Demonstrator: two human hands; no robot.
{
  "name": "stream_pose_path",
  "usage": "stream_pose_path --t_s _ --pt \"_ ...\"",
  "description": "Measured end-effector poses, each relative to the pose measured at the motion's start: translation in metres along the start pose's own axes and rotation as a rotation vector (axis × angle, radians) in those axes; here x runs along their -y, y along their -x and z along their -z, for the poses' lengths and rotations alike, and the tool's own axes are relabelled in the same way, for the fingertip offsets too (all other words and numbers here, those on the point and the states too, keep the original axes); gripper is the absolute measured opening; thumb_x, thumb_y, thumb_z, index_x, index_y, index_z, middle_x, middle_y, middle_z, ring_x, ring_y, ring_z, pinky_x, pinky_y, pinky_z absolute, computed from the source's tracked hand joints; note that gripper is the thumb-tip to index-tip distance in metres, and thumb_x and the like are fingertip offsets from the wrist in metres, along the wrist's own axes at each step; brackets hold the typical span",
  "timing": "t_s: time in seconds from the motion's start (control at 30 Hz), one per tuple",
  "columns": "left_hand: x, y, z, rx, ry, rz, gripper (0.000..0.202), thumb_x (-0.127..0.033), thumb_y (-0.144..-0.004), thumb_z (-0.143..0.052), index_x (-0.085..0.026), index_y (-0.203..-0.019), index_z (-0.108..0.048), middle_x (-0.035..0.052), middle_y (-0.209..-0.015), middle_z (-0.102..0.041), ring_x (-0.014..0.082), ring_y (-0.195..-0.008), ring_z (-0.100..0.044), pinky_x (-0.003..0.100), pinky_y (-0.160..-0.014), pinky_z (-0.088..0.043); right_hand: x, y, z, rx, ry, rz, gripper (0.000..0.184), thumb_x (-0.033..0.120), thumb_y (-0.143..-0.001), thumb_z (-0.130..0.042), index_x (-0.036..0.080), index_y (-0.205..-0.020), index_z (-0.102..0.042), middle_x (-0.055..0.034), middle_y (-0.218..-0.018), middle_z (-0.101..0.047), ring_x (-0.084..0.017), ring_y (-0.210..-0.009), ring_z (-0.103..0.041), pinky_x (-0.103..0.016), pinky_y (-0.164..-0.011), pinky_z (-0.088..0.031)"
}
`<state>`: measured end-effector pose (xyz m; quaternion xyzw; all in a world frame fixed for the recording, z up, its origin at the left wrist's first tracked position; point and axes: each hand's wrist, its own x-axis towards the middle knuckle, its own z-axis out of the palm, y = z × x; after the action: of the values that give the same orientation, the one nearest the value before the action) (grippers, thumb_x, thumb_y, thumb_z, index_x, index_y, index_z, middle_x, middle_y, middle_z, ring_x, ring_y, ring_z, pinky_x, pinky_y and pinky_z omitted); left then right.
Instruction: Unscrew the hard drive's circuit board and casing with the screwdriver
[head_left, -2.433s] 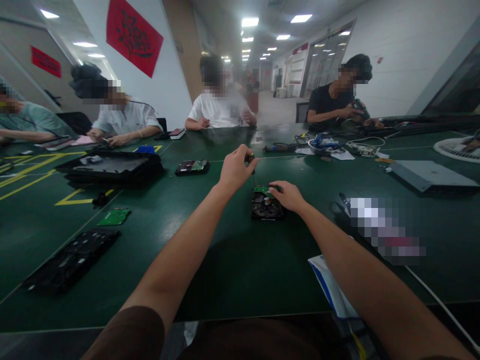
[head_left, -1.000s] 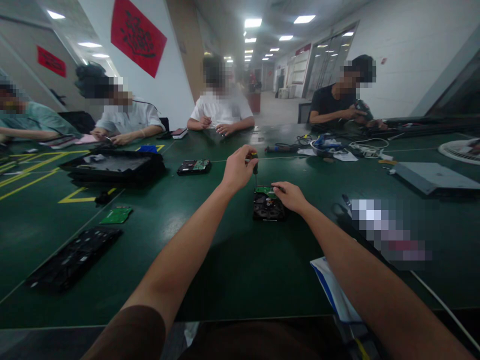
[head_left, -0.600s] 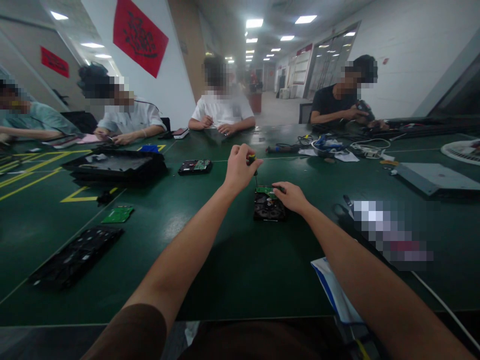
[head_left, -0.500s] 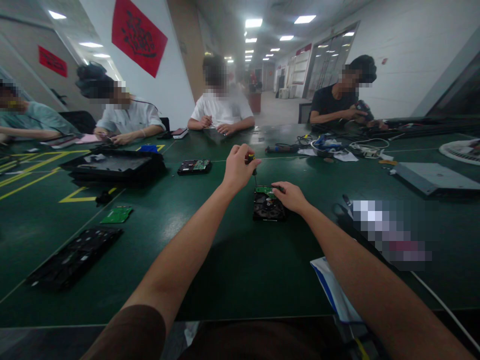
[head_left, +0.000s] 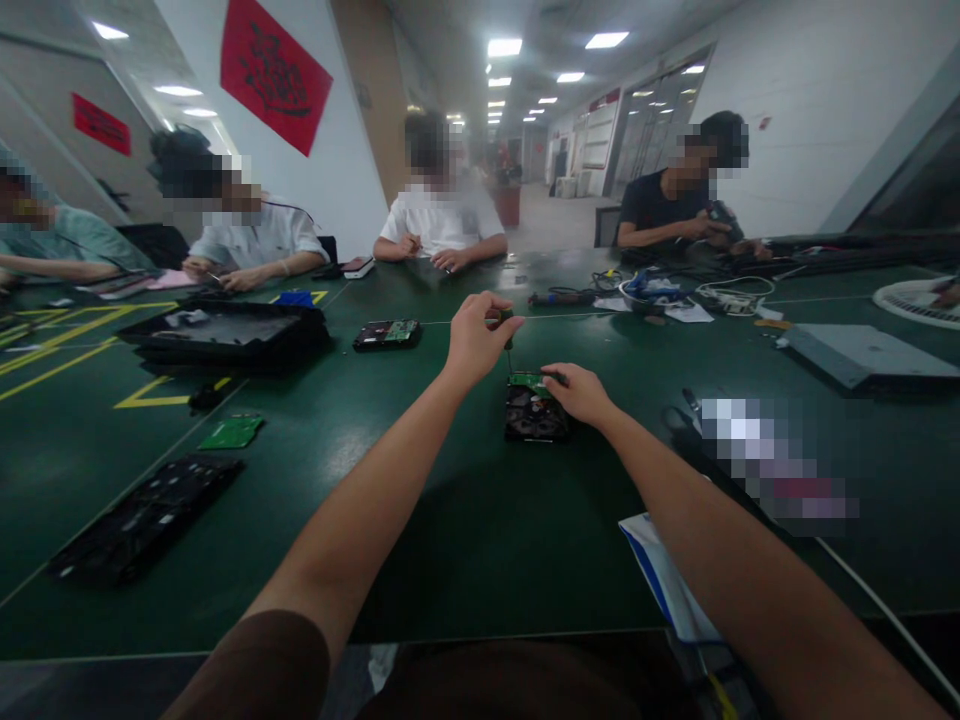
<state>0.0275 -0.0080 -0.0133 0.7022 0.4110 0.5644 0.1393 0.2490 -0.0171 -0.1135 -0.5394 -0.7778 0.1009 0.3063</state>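
Note:
A black hard drive [head_left: 531, 415] lies on the green table [head_left: 465, 520] in front of me, its green circuit board facing up at the far end. My left hand [head_left: 474, 342] is closed round the handle of a small screwdriver [head_left: 508, 345] that stands upright with its tip on the board. My right hand [head_left: 577, 392] rests on the drive's far right corner, its fingers pressed onto the board's edge.
A second drive [head_left: 386, 334], a black tray [head_left: 225, 335], a loose green board [head_left: 231, 432] and a black panel [head_left: 139, 515] lie to the left. A blue-and-white paper [head_left: 664, 580], a cable and a grey box [head_left: 862, 355] are on the right. Several people sit at the far side.
My left hand's fingers have shifted slightly round the screwdriver handle; the tool stays upright on the board. My right hand and the drive have kept their place.

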Motion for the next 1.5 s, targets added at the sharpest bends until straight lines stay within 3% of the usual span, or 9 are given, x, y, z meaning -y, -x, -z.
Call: stream_pose_path --t_s 0.13,0.27,0.43,0.73,1.0,1.17,1.3,1.4,1.5 --pt "0.001 -0.002 -0.005 -0.015 0.123 0.065 0.017 -0.028 -0.081 -0.078 -0.02 -0.089 -0.066 0.0029 -0.09 -0.07 0.0155 -0.083 -0.065 0.03 -0.079 -0.054 0.001 0.0 0.0 0.009 0.012 0.0 0.03 0.03 -0.097 -0.059 0.021 -0.123 -0.072 -0.0082 -0.125 -0.073 -0.023 -0.111 -0.067 -0.038 -0.101 -0.049" --pt "0.002 -0.004 -0.006 0.059 0.313 0.183 0.017 -0.028 -0.08 -0.078 -0.019 -0.089 -0.066 0.0016 -0.083 -0.069 0.0137 -0.076 -0.064 0.028 -0.075 -0.053 0.003 0.001 0.002 0.009 0.019 -0.011 0.03 0.031 -0.097 -0.059 0.022 -0.122 -0.072 -0.008 -0.123 -0.073 -0.023 -0.108 -0.067 -0.037 -0.099 -0.05" --pt "0.003 -0.006 -0.001 0.137 0.56 0.338 0.015 -0.023 -0.078 -0.075 -0.019 -0.089 -0.066 0.0025 -0.085 -0.07 0.0137 -0.079 -0.068 0.029 -0.075 -0.055 0.003 0.001 0.002 0.007 0.017 -0.019 0.03 0.032 -0.097 -0.059 0.023 -0.122 -0.072 -0.0077 -0.123 -0.073 -0.023 -0.109 -0.067 -0.037 -0.098 -0.05" --pt "0.002 -0.006 0.002 0.222 0.752 0.489 0.015 -0.029 -0.081 -0.068 -0.018 -0.091 -0.066 0.0086 -0.098 -0.076 0.0188 -0.093 -0.073 0.035 -0.087 -0.057 -0.001 -0.001 0.0 0.008 0.019 0.001 0.031 0.033 -0.097 -0.058 0.022 -0.122 -0.072 -0.008 -0.124 -0.073 -0.024 -0.111 -0.067 -0.038 -0.099 -0.049" --pt "0.004 -0.006 -0.002 0.211 0.684 0.525 0.015 -0.033 -0.086 -0.061 -0.018 -0.088 -0.062 0.0121 -0.096 -0.077 0.0205 -0.088 -0.075 0.038 -0.085 -0.058 -0.002 -0.001 -0.002 -0.008 0.006 0.004 0.03 0.033 -0.097 -0.058 0.023 -0.121 -0.073 -0.0074 -0.123 -0.073 -0.023 -0.11 -0.067 -0.038 -0.101 -0.049" --pt "0.002 -0.006 0.002 0.232 0.431 0.451 0.027 -0.047 -0.085 -0.069 -0.02 -0.082 -0.069 0.0064 -0.086 -0.075 0.0185 -0.08 -0.07 0.03 -0.068 -0.055 -0.001 -0.001 -0.001 0.001 0.017 0.001 0.03 0.032 -0.096 -0.059 0.022 -0.121 -0.073 -0.0077 -0.124 -0.073 -0.023 -0.109 -0.067 -0.038 -0.099 -0.05" --pt "-0.003 -0.007 0.008 0.194 0.191 0.364 0.039 -0.056 -0.085 -0.068 -0.02 -0.07 -0.069 0.0074 -0.078 -0.073 0.0214 -0.075 -0.068 0.027 -0.052 -0.049 0.001 0.0 0.0 0.003 0.014 -0.007 0.03 0.032 -0.097 -0.059 0.022 -0.122 -0.072 -0.0085 -0.124 -0.073 -0.023 -0.106 -0.067 -0.037 -0.099 -0.049" --pt "-0.007 -0.006 0.009 0.223 0.236 0.408 0.036 -0.052 -0.085 -0.068 -0.019 -0.073 -0.068 0.0103 -0.082 -0.074 0.023 -0.074 -0.069 0.027 -0.048 -0.049 0.001 0.0 0.001 0.011 0.016 -0.012 0.03 0.032 -0.096 -0.06 0.022 -0.122 -0.072 -0.0084 -0.124 -0.073 -0.023 -0.106 -0.067 -0.038 -0.098 -0.049" --pt "-0.01 -0.004 0.007 0.245 0.422 0.528 0.028 -0.047 -0.084 -0.069 -0.019 -0.081 -0.067 0.013 -0.088 -0.076 0.0247 -0.08 -0.071 0.03 -0.053 -0.054 0.001 -0.001 0.001 0.017 0.024 -0.019 0.03 0.032 -0.096 -0.059 0.023 -0.122 -0.072 -0.0079 -0.123 -0.073 -0.023 -0.105 -0.067 -0.038 -0.098 -0.049"
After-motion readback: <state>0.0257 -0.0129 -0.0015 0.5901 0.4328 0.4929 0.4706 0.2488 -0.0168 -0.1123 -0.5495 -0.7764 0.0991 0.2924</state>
